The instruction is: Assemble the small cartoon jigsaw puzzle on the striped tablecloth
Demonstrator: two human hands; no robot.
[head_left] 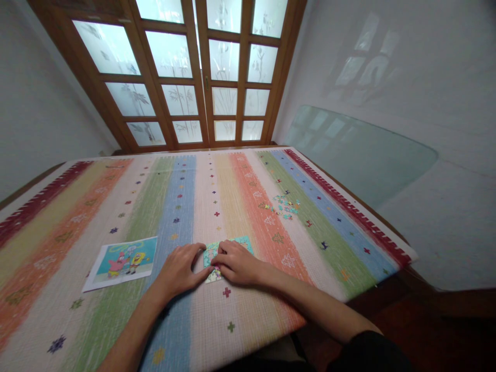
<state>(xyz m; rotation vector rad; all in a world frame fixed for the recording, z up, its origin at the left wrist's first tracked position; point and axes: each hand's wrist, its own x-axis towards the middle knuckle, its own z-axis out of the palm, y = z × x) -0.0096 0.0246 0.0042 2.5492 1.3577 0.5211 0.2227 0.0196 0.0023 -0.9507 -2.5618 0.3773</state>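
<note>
Head view: touched a partly assembled jigsaw puzzle on the surface with spread fingers of the left hand; curled fingers of the right hand over it, pinch impossible to tell. Seemed partway along, leaving loose jigsaw pieces unjoined farther right.

Cloth on my table is woven and matt, with a slightly rough, ribbed look. The puzzle I'm touching looks like card, smooth apart from the cut lines, and the loose pieces seem the same stuff, tbh too small to tell. My print is thin, smooth paper. My sleeve is dull black fabric. Doors are wood with a soft sheen, and the panes look like frosted glass. Wall is smooth, kinda glossy, and the green panel is shiny too, can't say if glass or plastic.
</note>
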